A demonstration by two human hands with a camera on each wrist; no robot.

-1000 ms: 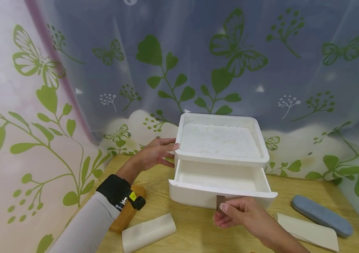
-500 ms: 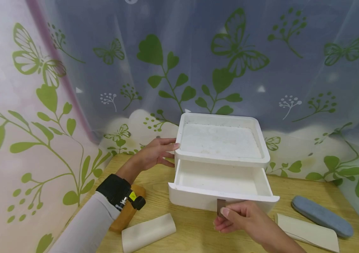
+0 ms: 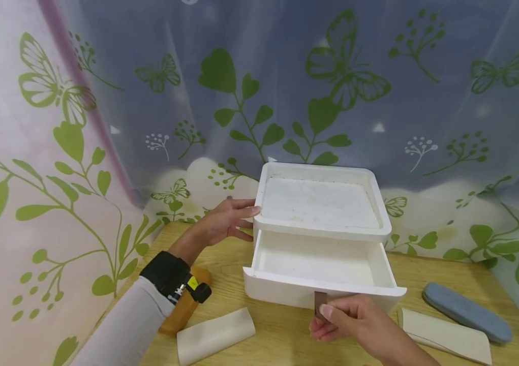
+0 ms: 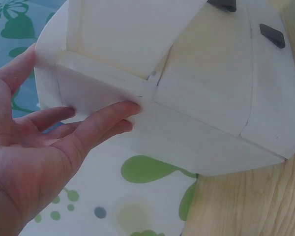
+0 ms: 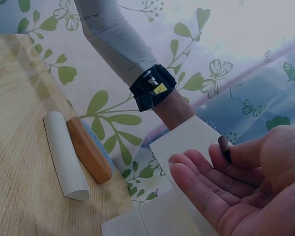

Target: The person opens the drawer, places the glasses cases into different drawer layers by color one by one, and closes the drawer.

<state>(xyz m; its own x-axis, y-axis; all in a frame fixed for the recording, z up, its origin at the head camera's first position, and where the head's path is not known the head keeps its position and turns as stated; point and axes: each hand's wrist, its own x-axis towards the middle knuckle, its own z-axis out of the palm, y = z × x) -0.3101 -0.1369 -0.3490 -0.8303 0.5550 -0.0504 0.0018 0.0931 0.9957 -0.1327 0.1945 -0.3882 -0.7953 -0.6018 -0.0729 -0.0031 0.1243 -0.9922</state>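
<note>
A white plastic drawer unit (image 3: 321, 203) with a shallow tray top stands at the back of the table, its upper drawer (image 3: 282, 290) pulled well out. Nothing lies in the visible part of that drawer. My right hand (image 3: 360, 323) pinches the drawer's brown pull tab (image 3: 320, 304) between thumb and fingers; the tab also shows in the right wrist view. With fingers extended, my left hand (image 3: 222, 223) rests against the unit's left side, thumb on the top rim. Lower on the front, a second dark pull tab (image 4: 272, 36) appears in the left wrist view.
On the wooden table (image 3: 282, 345), a brown case (image 3: 186, 310) lies partly under the left forearm, beside a rolled cream sheet (image 3: 215, 335). A folded cream sheet (image 3: 447, 335) and a blue case (image 3: 467, 311) lie at the right. Patterned curtain (image 3: 259, 101) hangs behind.
The upper drawer has slid slightly farther out toward me, with my right hand moving along on its tab. My left hand has stayed against the unit.
</note>
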